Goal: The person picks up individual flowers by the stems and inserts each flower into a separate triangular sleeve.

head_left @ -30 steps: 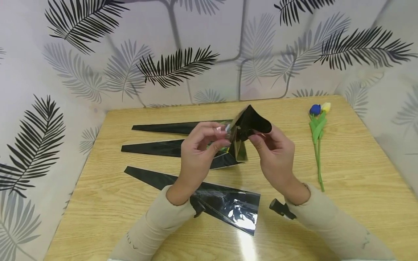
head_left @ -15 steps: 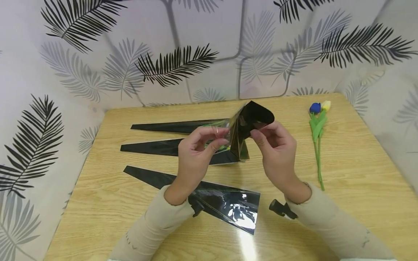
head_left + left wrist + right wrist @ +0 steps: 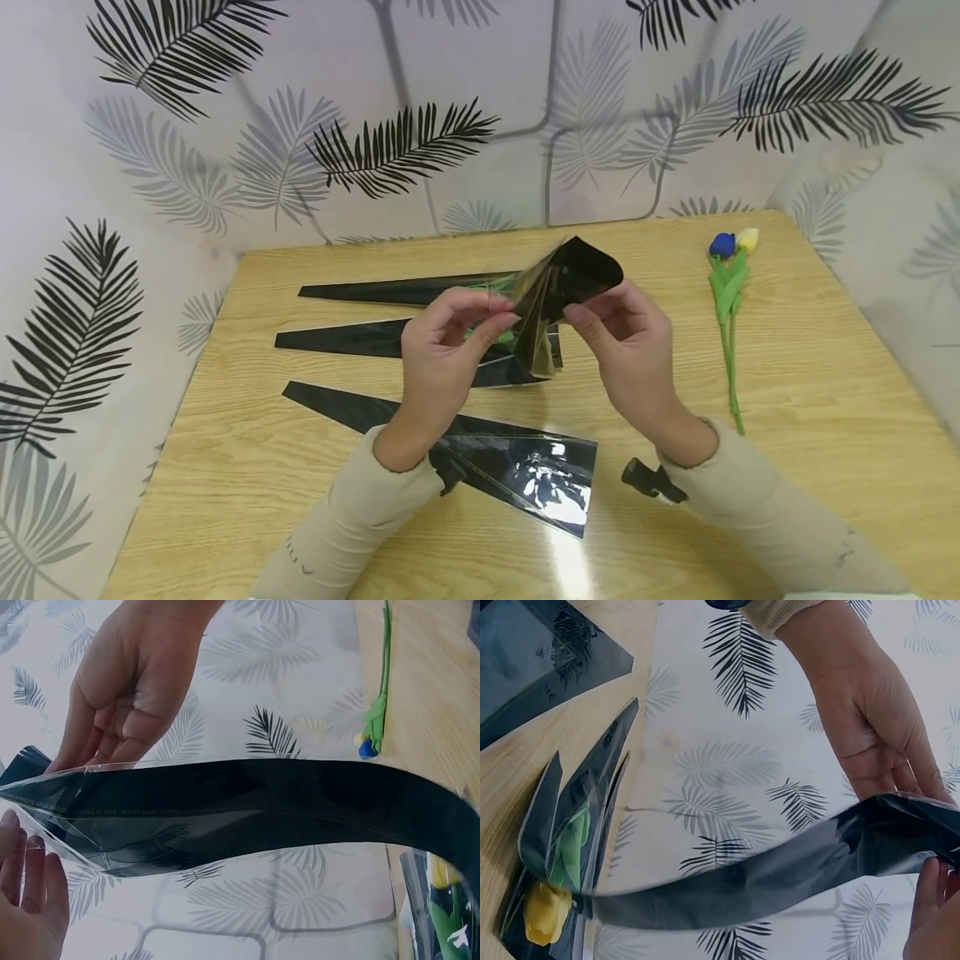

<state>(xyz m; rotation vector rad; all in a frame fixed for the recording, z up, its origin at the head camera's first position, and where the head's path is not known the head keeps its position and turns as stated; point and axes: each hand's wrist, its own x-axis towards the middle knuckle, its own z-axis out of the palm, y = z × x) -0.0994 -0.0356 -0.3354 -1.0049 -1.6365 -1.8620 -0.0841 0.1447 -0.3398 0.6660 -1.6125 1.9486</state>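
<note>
Between both hands a black flower wrapping sleeve [image 3: 588,271] with a clear film side is held up by its wide end. My left hand [image 3: 442,350] pinches the clear film with thumb and fingertips. On the other side, my right hand [image 3: 628,354] pinches the black sheet. In the left wrist view the long body of the sleeve [image 3: 247,787] curves away from the hands, narrowing to the right. The right wrist view shows its black back [image 3: 765,889]. Fingertips are partly hidden behind the sheet in the head view.
A flat black sleeve [image 3: 547,471] lies nearest on the wooden table [image 3: 225,467]. Two more, the middle sleeve [image 3: 337,337] and the far sleeve [image 3: 375,292], lie behind; a yellow tulip [image 3: 546,913] shows among them. Blue and yellow tulips [image 3: 727,287] lie at the right.
Both hands have shifted slightly left with the sleeve. Its clear side has swung a little toward the left hand. The sleeves and tulips on the table have stayed put.
</note>
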